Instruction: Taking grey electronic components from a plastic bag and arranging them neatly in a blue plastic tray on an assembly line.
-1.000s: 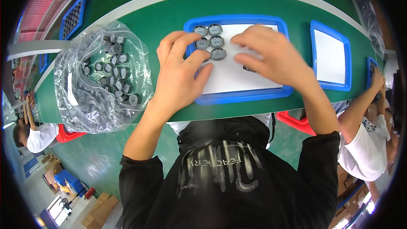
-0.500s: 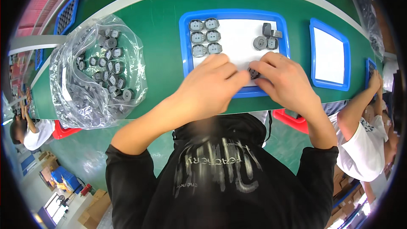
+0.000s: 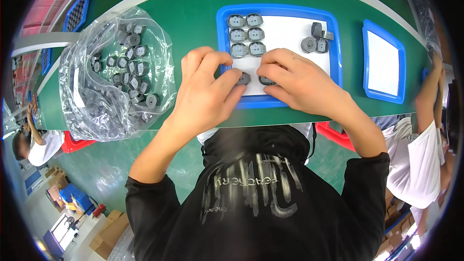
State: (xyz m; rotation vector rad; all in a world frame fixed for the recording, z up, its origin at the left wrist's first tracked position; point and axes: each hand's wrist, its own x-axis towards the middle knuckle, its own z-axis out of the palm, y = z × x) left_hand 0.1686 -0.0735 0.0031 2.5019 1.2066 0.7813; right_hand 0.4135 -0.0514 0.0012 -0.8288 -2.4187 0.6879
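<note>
Over the near part of a blue tray (image 3: 279,8) with a white lining, my left hand (image 3: 205,84) pinches a small grey plastic housing (image 3: 243,79) between thumb and fingers. Close beside it, my right hand (image 3: 302,81) is closed on a dark grey housing (image 3: 265,81), mostly covered by the fingers. Both parts are low at the lining, forming a row below the others. Behind my hands, several grey housings (image 3: 238,35) stand in two neat columns, their two-holed faces up. Several loose housings (image 3: 308,44) lie grouped at the tray's right side, turned different ways.
A clear plastic bag (image 3: 104,111) holding many grey housings lies open on the green table (image 3: 193,19) at left. Right of my tray is another blue tray (image 3: 401,67) with white lining. Co-workers sit at both sides, a white sleeve (image 3: 423,164) showing at right.
My hands have moved left across the tray and apart from each other. Each now has a housing along the near row, where before they met over one dark part. The view has shifted slightly.
</note>
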